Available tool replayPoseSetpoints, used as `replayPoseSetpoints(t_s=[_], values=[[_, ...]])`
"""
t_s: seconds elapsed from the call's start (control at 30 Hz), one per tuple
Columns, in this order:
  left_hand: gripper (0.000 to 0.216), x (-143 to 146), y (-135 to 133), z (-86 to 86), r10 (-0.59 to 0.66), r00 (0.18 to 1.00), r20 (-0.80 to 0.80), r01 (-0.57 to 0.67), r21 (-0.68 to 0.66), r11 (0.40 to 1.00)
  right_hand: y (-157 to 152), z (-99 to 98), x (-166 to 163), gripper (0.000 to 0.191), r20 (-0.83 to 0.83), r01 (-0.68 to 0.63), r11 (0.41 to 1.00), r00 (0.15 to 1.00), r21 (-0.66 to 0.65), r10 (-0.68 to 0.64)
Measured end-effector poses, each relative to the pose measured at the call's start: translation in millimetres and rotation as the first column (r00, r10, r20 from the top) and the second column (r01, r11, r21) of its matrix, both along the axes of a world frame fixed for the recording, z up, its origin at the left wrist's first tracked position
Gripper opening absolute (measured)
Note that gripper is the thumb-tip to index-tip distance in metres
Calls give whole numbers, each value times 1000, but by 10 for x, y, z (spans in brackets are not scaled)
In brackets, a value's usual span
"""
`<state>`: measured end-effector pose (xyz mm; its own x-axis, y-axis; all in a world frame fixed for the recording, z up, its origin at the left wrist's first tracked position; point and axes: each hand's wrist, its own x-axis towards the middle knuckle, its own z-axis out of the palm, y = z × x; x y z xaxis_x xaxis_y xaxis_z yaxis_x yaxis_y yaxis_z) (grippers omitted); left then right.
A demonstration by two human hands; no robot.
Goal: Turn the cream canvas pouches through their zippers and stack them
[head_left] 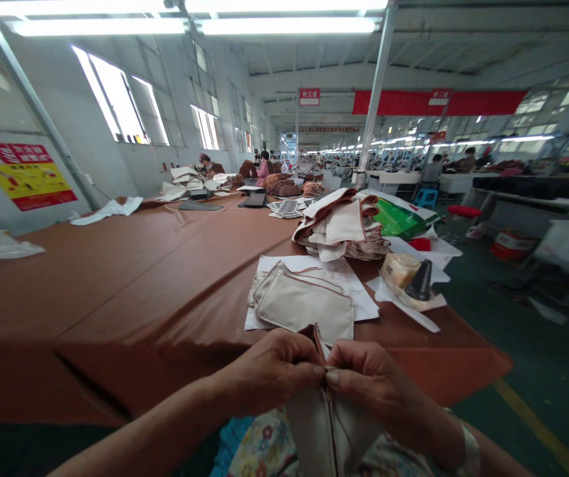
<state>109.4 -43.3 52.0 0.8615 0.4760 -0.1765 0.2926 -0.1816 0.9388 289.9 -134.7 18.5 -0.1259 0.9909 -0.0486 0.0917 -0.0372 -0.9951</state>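
My left hand (271, 368) and my right hand (366, 377) meet at the bottom centre, both closed in a pinch on the top edge of a cream fabric piece (324, 430) with brown trim that hangs down over my lap. Thumbs and fingertips touch each other at the seam. Just beyond my hands, a flat cream pouch piece with brown piping (304, 301) lies on white paper (358, 295) on the brown table (130, 278).
A tall pile of cream and brown fabric pieces (344, 228) sits farther back, with a green bag (401, 220) behind it. A tape roll and a dark thread cone (419, 281) stand at right near the table edge. Other people work far down the table.
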Motion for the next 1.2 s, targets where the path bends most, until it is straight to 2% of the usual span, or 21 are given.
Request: replayPoseSetpoints(t_s=[0.07,0.13,0.27,0.5,0.6,0.67,0.77,0.9,1.03,1.1,1.13,1.17,1.2], values=[[17,7,-18,30,7,1000,-21,-4,113,994,3,-6,3,19,28,33,999,999,4,-33],[20,13,-34,39,-4,999,-35,8,126,992,-1,-24,3,15,30,66,998,997,-13,-66],[28,36,-44,-21,-30,995,-93,25,-58,998,-23,-89,15,12,77,108,994,991,-10,-106],[18,116,-19,-163,-37,993,-112,14,-202,979,-82,-199,15,8,170,150,988,974,31,-153],[16,136,-33,-199,-17,994,-111,-15,-282,959,-169,-190,-1,7,202,134,978,965,158,-165],[15,127,-51,-214,0,994,-105,-40,-374,926,-242,-183,6,12,252,51,937,957,346,-145],[16,85,-79,-228,45,997,-55,-67,-518,853,-340,-227,57,21,440,-129,814,882,566,-167],[26,52,-118,-259,80,997,-23,-78,-580,811,-410,-337,161,30,647,-322,704,720,633,-252],[39,61,-163,-279,15,1000,-15,-20,-573,819,-457,-316,202,33,734,-470,589,579,657,-357],[41,48,-183,-252,-53,999,1,46,-511,858,-514,-272,187,32,700,-467,549,618,693,-358],[42,37,-192,-229,-85,996,10,80,-465,882,-551,-253,175,31,659,-416,560,669,716,-345],[42,23,-200,-204,-114,993,19,112,-414,903,-588,-237,163,30,603,-330,606,728,724,-325],[43,9,-208,-177,-140,990,30,141,-362,922,-621,-225,155,29,537,-211,678,783,704,-313]])
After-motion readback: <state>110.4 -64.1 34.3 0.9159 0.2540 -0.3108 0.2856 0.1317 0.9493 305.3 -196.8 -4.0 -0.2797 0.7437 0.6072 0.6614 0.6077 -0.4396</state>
